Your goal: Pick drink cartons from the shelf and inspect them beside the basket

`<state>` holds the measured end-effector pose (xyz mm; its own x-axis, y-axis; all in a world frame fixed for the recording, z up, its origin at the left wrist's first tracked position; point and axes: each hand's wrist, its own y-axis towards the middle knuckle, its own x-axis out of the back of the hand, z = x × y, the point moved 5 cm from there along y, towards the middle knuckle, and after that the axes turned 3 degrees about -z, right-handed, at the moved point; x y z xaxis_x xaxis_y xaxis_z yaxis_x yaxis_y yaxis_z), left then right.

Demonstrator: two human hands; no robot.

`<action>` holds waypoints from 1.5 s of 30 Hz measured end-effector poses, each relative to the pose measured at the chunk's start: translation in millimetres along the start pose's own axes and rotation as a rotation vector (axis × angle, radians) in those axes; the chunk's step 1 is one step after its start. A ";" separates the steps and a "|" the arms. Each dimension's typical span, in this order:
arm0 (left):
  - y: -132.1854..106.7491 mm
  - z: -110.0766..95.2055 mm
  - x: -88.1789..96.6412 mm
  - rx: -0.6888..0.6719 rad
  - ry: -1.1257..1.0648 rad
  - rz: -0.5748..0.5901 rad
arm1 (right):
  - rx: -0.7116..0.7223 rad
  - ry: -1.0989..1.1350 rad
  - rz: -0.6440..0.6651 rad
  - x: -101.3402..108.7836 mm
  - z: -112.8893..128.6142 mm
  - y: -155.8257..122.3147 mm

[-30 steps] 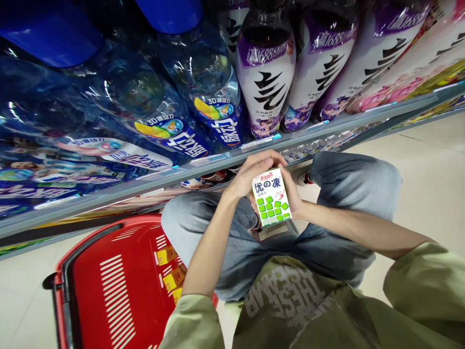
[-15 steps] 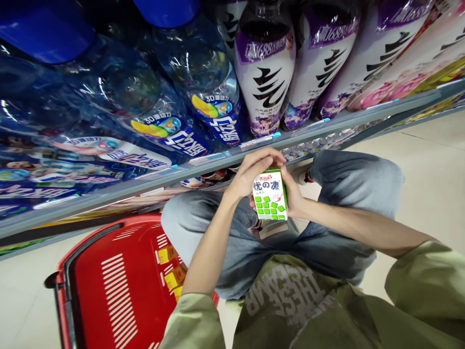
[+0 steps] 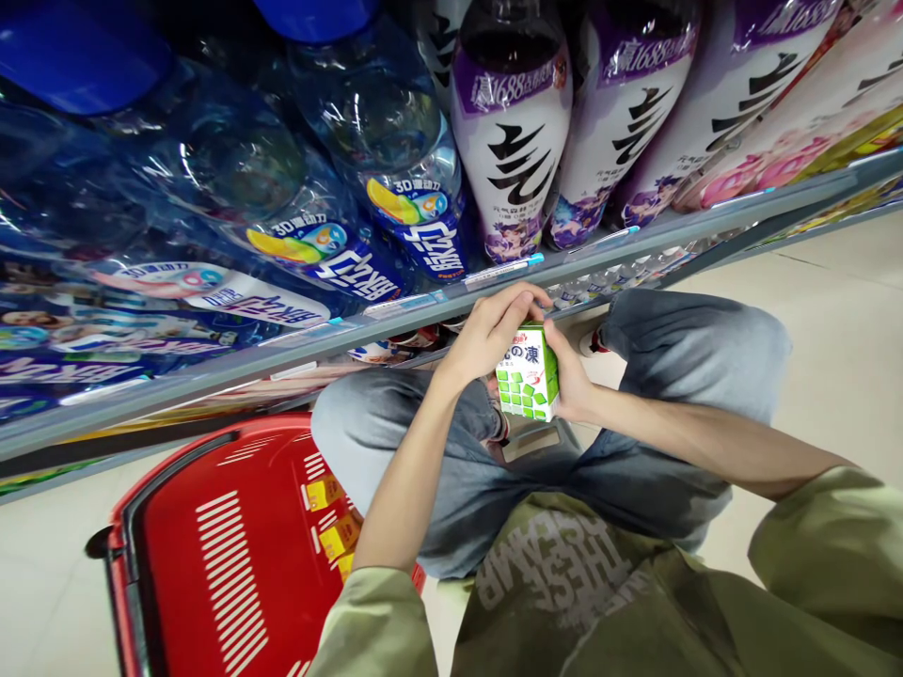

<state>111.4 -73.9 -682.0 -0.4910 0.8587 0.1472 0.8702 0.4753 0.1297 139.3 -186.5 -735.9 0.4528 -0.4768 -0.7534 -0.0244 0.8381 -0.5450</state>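
Both of my hands hold a small white and green drink carton above my knees. My left hand wraps its fingers over the carton's top and left side. Against the carton's right side, my right hand is closed round it. The carton is tilted, its printed face turned partly away from me. I am crouched in jeans before a grey shelf edge.
Large blue water bottles and purple and white drink bottles stand on the shelf above my hands. A red shopping basket holding yellow packets sits on the pale floor at lower left.
The carton has tipped forward and moved slightly up toward the shelf edge, showing less of its front face. Both hands kept hold of it.
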 end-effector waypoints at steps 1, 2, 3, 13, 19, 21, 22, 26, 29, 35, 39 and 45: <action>0.3 -0.2 -0.7 -0.006 0.018 -0.001 | 0.003 -0.003 -0.005 0.7 -0.2 0.0; 0.5 -0.4 -1.2 -0.011 0.034 -0.005 | 0.006 -0.005 -0.014 1.4 -0.3 0.2; 0.6 -0.6 -1.6 -0.014 0.049 -0.009 | 0.011 -0.007 -0.025 1.9 -0.1 0.6; -1.0 6.5 -8.0 0.063 0.113 -0.066 | 0.014 -0.096 -0.175 7.7 -3.7 10.9; -3.7 12.2 -13.3 0.021 -0.079 -0.202 | 0.067 -0.117 -0.081 -0.1 0.9 5.8; -5.1 11.5 -12.5 0.010 -0.146 -0.203 | 0.104 -0.105 -0.033 -5.3 5.4 1.5; -5.8 10.6 -11.1 0.007 -0.188 -0.208 | 0.105 -0.099 -0.001 -8.4 7.1 -0.8; -7.2 6.2 -6.5 0.043 -0.389 -0.208 | 0.052 -0.092 0.116 -17.9 11.2 -6.9; -6.6 3.8 -6.1 0.068 -0.434 -0.235 | 0.053 -0.128 0.135 -15.5 11.7 -6.0; -5.0 7.9 -9.6 0.084 -0.401 -0.288 | 0.042 -0.148 0.036 -2.3 6.5 0.4; -5.6 10.5 -8.7 0.086 -0.351 -0.294 | 0.043 -0.115 -0.004 -2.7 6.9 1.3; -5.5 9.8 -8.3 0.084 -0.327 -0.283 | 0.019 -0.091 -0.033 -2.1 5.6 1.8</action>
<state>111.0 -81.8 -693.5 -0.6829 0.7017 -0.2031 0.7105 0.7026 0.0385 143.2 -182.5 -733.3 0.5323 -0.4791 -0.6980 0.0088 0.8276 -0.5613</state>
